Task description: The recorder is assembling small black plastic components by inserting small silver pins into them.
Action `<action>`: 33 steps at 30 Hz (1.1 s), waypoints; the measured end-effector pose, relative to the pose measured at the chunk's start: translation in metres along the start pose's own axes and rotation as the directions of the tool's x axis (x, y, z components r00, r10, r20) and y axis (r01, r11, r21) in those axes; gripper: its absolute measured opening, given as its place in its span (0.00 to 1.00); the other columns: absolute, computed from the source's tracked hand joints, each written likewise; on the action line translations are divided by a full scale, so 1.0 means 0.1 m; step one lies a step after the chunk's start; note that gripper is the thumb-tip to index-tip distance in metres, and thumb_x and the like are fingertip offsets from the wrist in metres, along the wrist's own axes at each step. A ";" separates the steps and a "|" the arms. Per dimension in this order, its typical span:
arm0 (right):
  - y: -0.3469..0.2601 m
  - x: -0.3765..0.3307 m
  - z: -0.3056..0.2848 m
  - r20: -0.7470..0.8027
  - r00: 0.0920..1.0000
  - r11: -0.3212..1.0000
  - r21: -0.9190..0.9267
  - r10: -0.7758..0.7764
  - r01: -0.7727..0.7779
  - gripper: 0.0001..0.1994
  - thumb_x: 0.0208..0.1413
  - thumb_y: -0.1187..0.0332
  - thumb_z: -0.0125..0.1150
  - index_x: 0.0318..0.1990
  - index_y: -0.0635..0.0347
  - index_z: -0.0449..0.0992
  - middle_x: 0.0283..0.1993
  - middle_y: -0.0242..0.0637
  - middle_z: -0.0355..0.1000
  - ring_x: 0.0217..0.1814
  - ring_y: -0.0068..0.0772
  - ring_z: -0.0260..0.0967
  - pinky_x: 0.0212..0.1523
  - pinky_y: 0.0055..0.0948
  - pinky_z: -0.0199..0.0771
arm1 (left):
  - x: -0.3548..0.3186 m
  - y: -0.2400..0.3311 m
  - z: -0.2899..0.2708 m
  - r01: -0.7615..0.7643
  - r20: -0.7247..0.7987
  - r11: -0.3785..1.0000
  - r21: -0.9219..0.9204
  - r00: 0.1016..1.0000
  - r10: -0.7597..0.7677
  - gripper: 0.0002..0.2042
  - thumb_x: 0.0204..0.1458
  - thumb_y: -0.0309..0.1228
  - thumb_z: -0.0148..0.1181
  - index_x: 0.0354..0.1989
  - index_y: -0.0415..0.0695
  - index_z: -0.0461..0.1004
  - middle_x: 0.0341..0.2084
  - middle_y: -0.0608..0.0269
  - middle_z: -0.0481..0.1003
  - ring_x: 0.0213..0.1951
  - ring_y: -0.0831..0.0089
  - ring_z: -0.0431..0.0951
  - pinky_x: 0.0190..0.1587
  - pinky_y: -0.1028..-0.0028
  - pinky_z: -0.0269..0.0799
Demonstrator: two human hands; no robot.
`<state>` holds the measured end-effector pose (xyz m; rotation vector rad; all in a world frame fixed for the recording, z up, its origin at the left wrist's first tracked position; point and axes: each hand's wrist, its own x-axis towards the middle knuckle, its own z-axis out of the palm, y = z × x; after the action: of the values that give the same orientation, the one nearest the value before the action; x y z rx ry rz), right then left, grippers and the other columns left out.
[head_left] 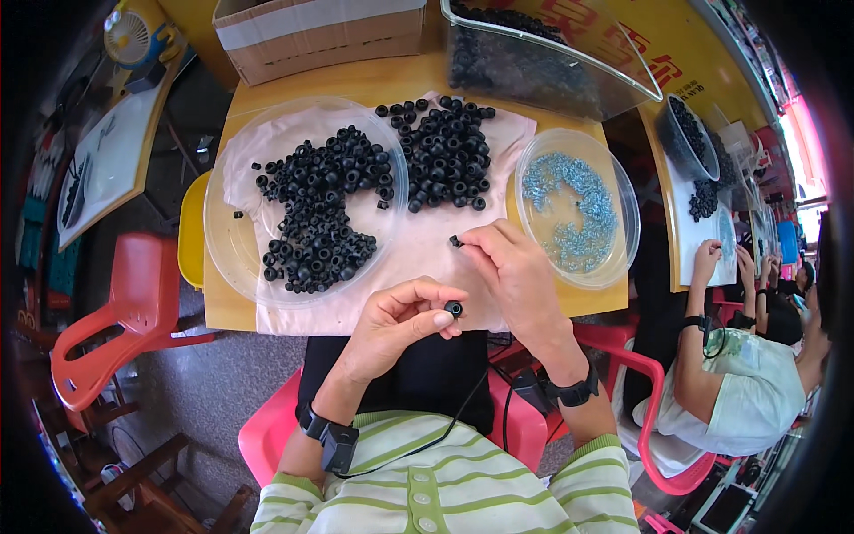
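My left hand pinches a black round plastic piece with a hole between thumb and fingertips, above the table's front edge. Just beyond it, my right hand holds a small black plastic part at its fingertips. A clear round tray on the left contains many small black parts. Beside it, a heap of larger black round pieces lies on a pale pink cloth. Right of my right hand, another clear round tray holds tiny bluish see-through pieces.
A cardboard box and a clear bin of black parts stand at the table's back. A red chair is on the left. At the right, another person works at a neighbouring table.
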<state>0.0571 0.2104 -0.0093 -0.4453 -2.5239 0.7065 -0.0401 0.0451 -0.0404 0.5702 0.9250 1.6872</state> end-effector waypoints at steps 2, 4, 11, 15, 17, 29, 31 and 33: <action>-0.01 0.01 0.00 0.007 0.999 0.997 -0.060 -0.038 0.038 0.09 0.47 0.77 0.63 0.38 0.59 0.75 0.33 0.39 0.71 0.36 0.44 0.71 0.35 0.36 0.72 | 0.01 0.01 0.01 0.017 -0.021 1.000 -0.006 1.000 -0.018 0.13 0.56 0.24 0.59 0.50 0.38 0.75 0.34 0.65 0.76 0.37 0.79 0.77 0.45 0.77 0.73; -0.05 0.01 -0.01 0.031 0.997 0.991 -0.116 -0.070 0.073 0.09 0.46 0.78 0.62 0.37 0.60 0.76 0.33 0.40 0.70 0.37 0.44 0.71 0.36 0.36 0.72 | 0.00 0.00 0.03 0.005 -0.064 0.999 -0.054 0.998 -0.008 0.13 0.56 0.23 0.59 0.49 0.38 0.75 0.34 0.65 0.76 0.37 0.79 0.77 0.45 0.77 0.74; -0.02 -0.03 -0.06 0.044 0.997 0.990 -0.119 -0.070 0.075 0.10 0.44 0.79 0.63 0.38 0.62 0.76 0.32 0.40 0.71 0.34 0.40 0.71 0.35 0.34 0.72 | 0.00 -0.04 0.04 -0.037 -0.126 0.980 -0.193 0.992 0.012 0.10 0.55 0.22 0.60 0.45 0.39 0.73 0.37 0.59 0.78 0.37 0.76 0.78 0.44 0.76 0.76; -0.11 -0.04 -0.30 0.118 0.973 0.913 0.339 0.200 -0.229 0.09 0.48 0.77 0.65 0.38 0.65 0.77 0.28 0.34 0.72 0.26 0.25 0.68 0.27 0.25 0.70 | -0.04 -0.01 0.07 -0.055 -0.127 0.969 -0.242 0.992 0.025 0.08 0.54 0.21 0.61 0.42 0.39 0.72 0.37 0.57 0.78 0.36 0.75 0.78 0.43 0.76 0.76; -0.26 -0.07 -0.43 0.237 0.921 0.724 0.569 0.309 -0.389 0.07 0.53 0.74 0.65 0.39 0.64 0.79 0.26 0.27 0.71 0.24 0.13 0.63 0.24 0.16 0.64 | -0.04 -0.01 0.08 -0.062 -0.106 0.964 -0.259 0.994 0.036 0.08 0.53 0.21 0.61 0.41 0.39 0.72 0.37 0.56 0.78 0.35 0.75 0.78 0.42 0.75 0.75; -0.27 -0.22 -0.52 0.288 0.942 0.478 0.811 0.175 -0.337 0.07 0.55 0.77 0.63 0.41 0.67 0.78 0.40 0.34 0.71 0.38 0.18 0.71 0.36 0.15 0.75 | -0.02 0.05 0.27 -0.031 -0.048 0.964 -0.263 0.999 0.019 0.08 0.53 0.22 0.62 0.40 0.38 0.72 0.37 0.55 0.78 0.35 0.73 0.79 0.41 0.74 0.76; -0.29 -0.22 -0.53 0.307 0.936 0.448 0.822 0.172 -0.352 0.07 0.55 0.77 0.63 0.41 0.68 0.78 0.40 0.35 0.71 0.39 0.20 0.72 0.38 0.17 0.77 | -0.02 0.05 0.30 -0.029 -0.053 0.963 -0.269 0.998 0.016 0.08 0.53 0.22 0.62 0.40 0.38 0.72 0.37 0.55 0.78 0.34 0.74 0.79 0.41 0.74 0.76; -0.29 -0.22 -0.53 0.313 0.936 0.434 0.829 0.161 -0.352 0.07 0.55 0.77 0.63 0.41 0.68 0.78 0.41 0.36 0.70 0.40 0.22 0.72 0.39 0.18 0.79 | -0.01 0.04 0.31 -0.030 -0.056 0.961 -0.275 0.998 0.015 0.08 0.53 0.22 0.62 0.40 0.38 0.72 0.36 0.56 0.78 0.34 0.74 0.79 0.41 0.74 0.76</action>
<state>0.0980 0.1984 0.0390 -0.3753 -1.8359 2.1122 -0.0186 0.0525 -0.0186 0.3498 0.7053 1.8211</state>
